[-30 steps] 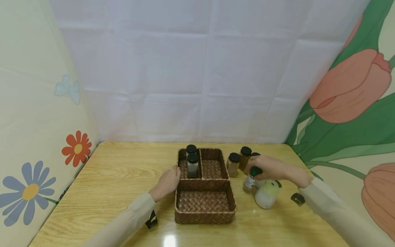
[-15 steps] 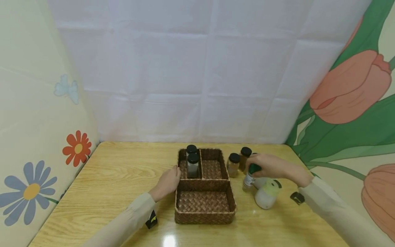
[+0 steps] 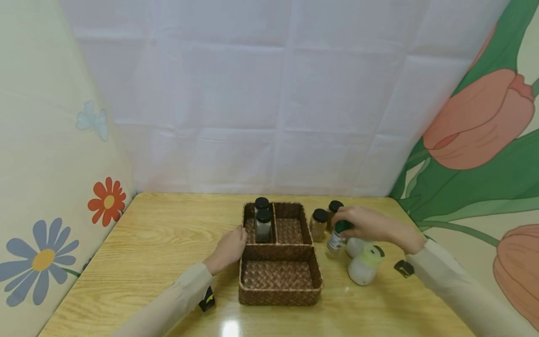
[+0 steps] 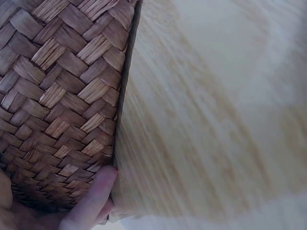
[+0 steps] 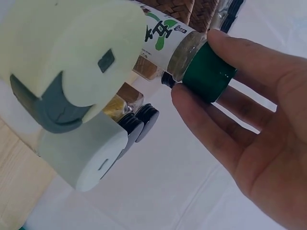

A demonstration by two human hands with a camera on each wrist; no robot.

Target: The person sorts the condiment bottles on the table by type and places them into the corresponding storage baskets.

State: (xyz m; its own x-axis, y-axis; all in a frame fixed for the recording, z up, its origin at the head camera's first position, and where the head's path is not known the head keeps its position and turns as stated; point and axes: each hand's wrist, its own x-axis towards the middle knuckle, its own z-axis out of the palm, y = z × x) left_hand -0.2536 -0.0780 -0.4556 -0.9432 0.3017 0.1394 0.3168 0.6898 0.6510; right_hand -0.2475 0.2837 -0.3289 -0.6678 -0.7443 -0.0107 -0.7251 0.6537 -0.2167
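Note:
My left hand (image 3: 229, 248) holds the left wall of a brown woven basket (image 3: 280, 297) with three compartments. In the left wrist view, a finger (image 4: 96, 191) lies against the weave (image 4: 62, 96). With thumb and fingers, my right hand (image 3: 364, 225) pinches the green cap (image 5: 208, 72) of a small clear seasoning bottle (image 3: 336, 241) with a white label. It is tilted, right of the basket; whether its base touches the table I cannot tell. Two black-lidded jars, a nearer one (image 3: 263, 230) and a farther one (image 3: 261, 204), stand in the basket's back left compartment.
Black-lidded jars (image 3: 318, 227) stand beside the basket's back right corner, partly behind my right hand. Nearer are a white pot with a pale green lid (image 3: 363, 270) and another whitish container (image 3: 354, 247). The wooden table (image 3: 168, 224) ends at a white cloth backdrop (image 3: 210, 93).
My right hand has moved slightly left and away from me with the green-capped bottle, drawing apart from the white pot. The left hand and basket have stayed put.

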